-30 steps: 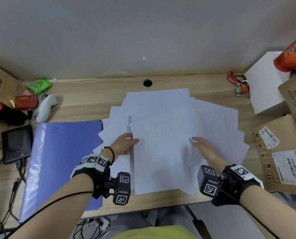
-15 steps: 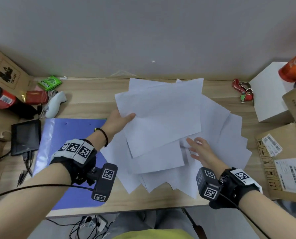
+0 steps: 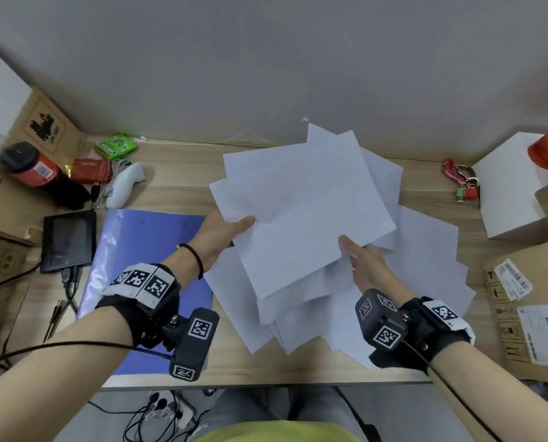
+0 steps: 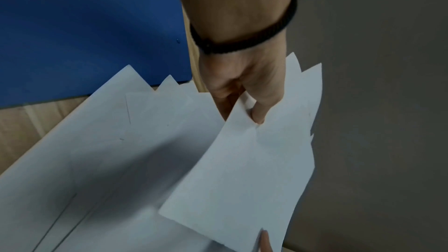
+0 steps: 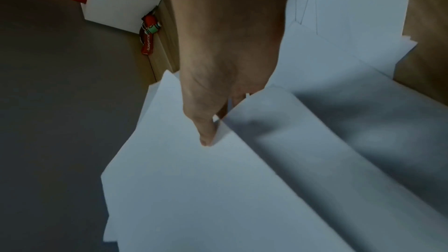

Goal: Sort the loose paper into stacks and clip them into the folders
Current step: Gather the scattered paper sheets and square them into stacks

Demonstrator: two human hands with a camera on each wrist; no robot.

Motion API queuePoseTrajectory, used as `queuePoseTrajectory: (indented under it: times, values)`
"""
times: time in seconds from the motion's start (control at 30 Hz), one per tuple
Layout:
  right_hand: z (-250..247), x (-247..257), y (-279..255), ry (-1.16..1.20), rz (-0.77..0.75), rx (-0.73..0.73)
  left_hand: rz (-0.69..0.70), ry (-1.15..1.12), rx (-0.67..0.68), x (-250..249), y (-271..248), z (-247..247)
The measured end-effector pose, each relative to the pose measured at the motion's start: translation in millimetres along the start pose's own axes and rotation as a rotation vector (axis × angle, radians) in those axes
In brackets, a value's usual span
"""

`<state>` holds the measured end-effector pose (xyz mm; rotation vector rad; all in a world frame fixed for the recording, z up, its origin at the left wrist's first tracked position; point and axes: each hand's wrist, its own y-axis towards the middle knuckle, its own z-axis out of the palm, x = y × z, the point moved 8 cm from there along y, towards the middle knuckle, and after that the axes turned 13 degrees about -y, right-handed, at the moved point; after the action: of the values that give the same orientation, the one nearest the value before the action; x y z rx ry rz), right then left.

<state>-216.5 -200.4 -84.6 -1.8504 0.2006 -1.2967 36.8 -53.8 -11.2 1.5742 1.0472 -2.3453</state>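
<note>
Sheets [image 3: 304, 212], flat a second ago, now rise toward 12 o'clock, pinched by both hands [image 3: 225, 232], probably for squaring.

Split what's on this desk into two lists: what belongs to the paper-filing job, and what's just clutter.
For the job: held sheets, loose paper, blue folder, left hand, right hand.

Clutter: keyring, white controller, small screen, green packet, cardboard boxes.

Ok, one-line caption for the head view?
Both hands, left hand and right hand, lift a bundle of sheets beside the blue folder.
</note>
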Motion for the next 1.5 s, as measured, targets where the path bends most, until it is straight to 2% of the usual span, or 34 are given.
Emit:
queuePoseTrajectory:
  times: [0.17, 0.3, 0.4, 0.47, 0.57, 0.63, 0.7, 0.77, 0.87, 0.93, 1.0, 1.1, 1.27, 1.33, 1.4, 1.5]
  values:
    - [-38, 10, -5, 0.243, -0.021, -0.225, 0.014, 0.1, -0.009, -3, 1, -15]
    - [-58, 11, -12, 0.314, -0.028, -0.226, 0.055, 0.046, -0.156, -18, 4, -44]
    - [-69, -2, -18, 0.348, -0.035, -0.314, 0.099, 0.028, -0.202, -47, 2, -49]
    - [-69, -14, -18, 0.301, -0.015, -0.339, 0.151, 0.043, -0.142, -74, -4, -36]
    - [-65, -28, -20, 0.207, 0.015, -0.341, 0.192, 0.006, 0.094, -109, -23, 2]
    - [-59, -34, -19, 0.157, 0.028, -0.289, 0.202, -0.049, 0.209, -123, -37, 25]
    - [-51, -35, -19, 0.085, 0.018, -0.208, 0.236, -0.158, 0.26, -134, -44, 37]
    - [-40, -34, -19, -0.007, -0.014, -0.13, 0.268, -0.281, 0.25, -139, -43, 38]
    - [-20, -30, -23, -0.228, -0.062, 0.065, 0.235, -0.328, 0.14, -117, -21, 24]
    - [-4, -32, -32, -0.39, -0.092, 0.268, 0.123, -0.274, 0.036, -77, 0, 8]
    - [0, -35, -39, -0.445, -0.076, 0.353, -0.007, -0.125, -0.09, -27, 14, -12]
    - [-9, -43, -42, -0.468, -0.009, 0.339, -0.169, 0.163, -0.168, 39, 15, -31]
    - [-35, -74, -35, -0.488, 0.108, 0.32, -0.314, 0.35, -0.161, 92, 3, -34]
    - [-42, -81, -26, -0.372, 0.116, 0.23, -0.355, 0.375, -0.165, 98, 1, -33]
    - [-52, -81, -17, -0.327, 0.11, 0.064, -0.365, 0.397, -0.146, 97, 3, -29]
    - [-59, -73, -11, -0.306, 0.103, -0.109, -0.302, 0.394, -0.105, 87, 8, -24]
